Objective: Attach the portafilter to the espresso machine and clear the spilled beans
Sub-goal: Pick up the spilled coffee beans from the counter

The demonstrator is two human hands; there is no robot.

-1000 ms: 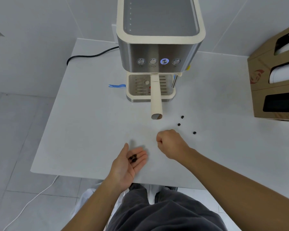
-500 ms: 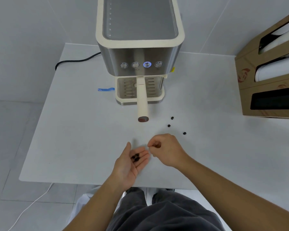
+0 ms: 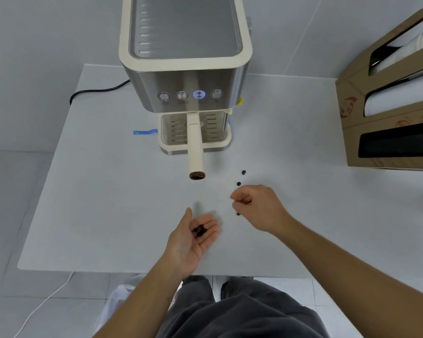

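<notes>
The espresso machine (image 3: 186, 76) stands at the back of the white table, and the portafilter's cream handle (image 3: 195, 147) sticks out from under it toward me. My left hand (image 3: 193, 240) is held palm up and cupped, with several dark coffee beans (image 3: 200, 231) lying in it. My right hand (image 3: 259, 208) hovers to the right of it, fingers loosely curled and slightly apart, with nothing visible in them. Two loose beans (image 3: 243, 172) (image 3: 238, 183) lie on the table just beyond its fingertips. Another bean (image 3: 238, 213) shows just below the fingers.
A cardboard dispenser box (image 3: 388, 113) with cups stands at the right edge of the table (image 3: 95, 203). A strip of blue tape (image 3: 144, 131) lies left of the machine and a black power cable (image 3: 95, 91) runs off at the back left. My legs are below the table's front edge.
My right hand has left my left palm and moved right and forward, toward the loose beans. My left hand stays cupped with the beans. The camera has tilted down a little.
</notes>
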